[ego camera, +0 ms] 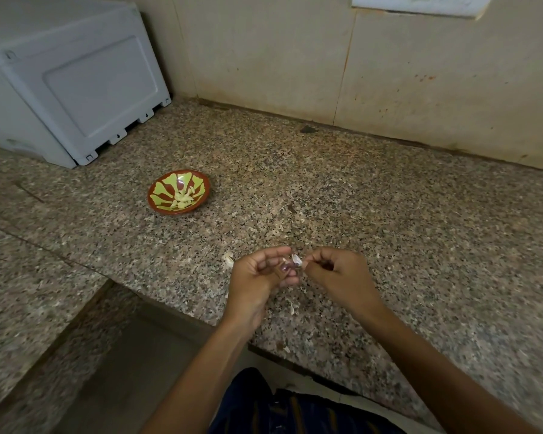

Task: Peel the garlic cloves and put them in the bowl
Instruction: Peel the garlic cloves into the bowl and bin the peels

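Fingertips: my left fingers [276,261] curl round a garlic clove [285,268], thumb and forefinger pinching it so it cannot roll while I strip it.
Right hand: my right hand [333,277] pinches a pale flap of skin [296,260] at the clove's tip between thumb and forefinger; the other fingers are tucked in.
Left hand: my left hand [257,277] is turned palm up, so the clove faces me and I can see where the skin lifts.
Position: both hands hover close together just above the near part of the granite counter [389,230], so scraps drop on the stone.
Scraps: bits of papery peel [229,260] lie on the counter beside and below my hands.
Bowl: a red and green bowl [198,178] sits well apart, ahead to my left, with several peeled cloves [182,197] heaped inside.
Step, as I judge it: this clove is half peeled and not yet ready for the bowl.
Beyond: a grey plastic box [69,83] stands in the far left corner against the wall.
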